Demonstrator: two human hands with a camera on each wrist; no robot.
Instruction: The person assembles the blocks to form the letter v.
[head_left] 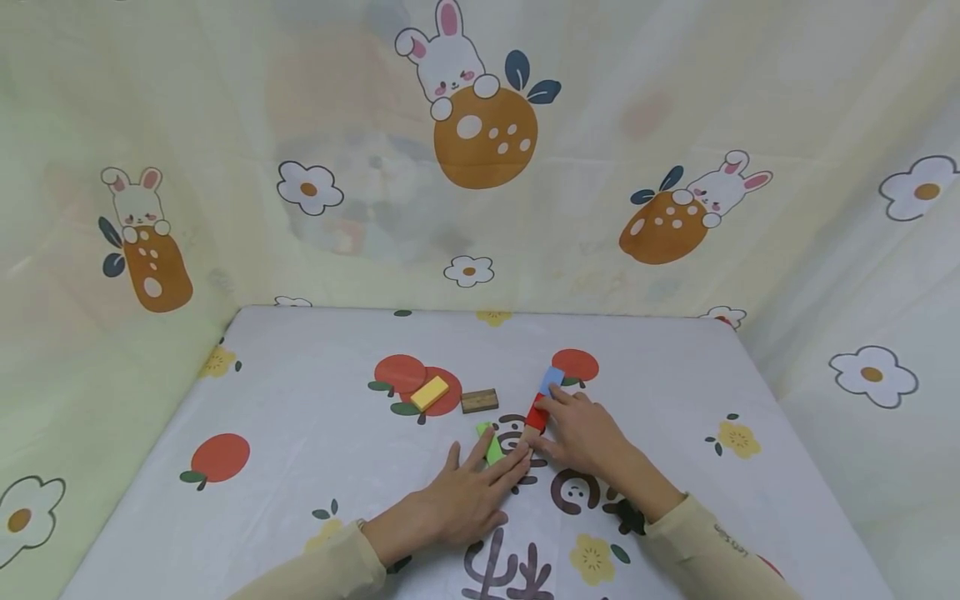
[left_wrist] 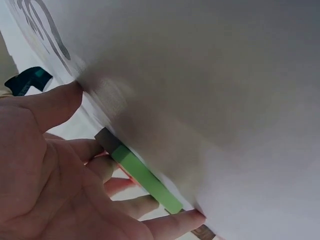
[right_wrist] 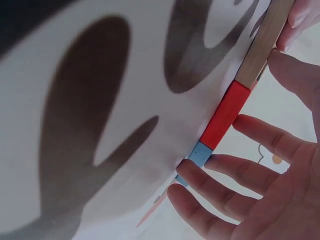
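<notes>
A blue block [head_left: 551, 379], a red block [head_left: 536, 415] and a pale wooden block [right_wrist: 264, 45] lie end to end in a slanting row on the cloth. My right hand [head_left: 588, 433] lies along the row's right side, its spread fingers touching the blue and red blocks and its thumb by the wooden one. My left hand [head_left: 461, 504] reaches in from the left with fingers extended, the fingertips at the wooden block's near end. Beside those fingers is a green block [left_wrist: 147, 180], partly covered in the head view. Neither hand visibly pinches a block.
Farther back on the table lie a yellow block [head_left: 430, 393] and a dark brown wooden block [head_left: 480, 401]. The tablecloth [head_left: 300, 400] is white with printed fruit, flowers and dark figures. Patterned curtains [head_left: 360, 250] stand behind the table and at both sides.
</notes>
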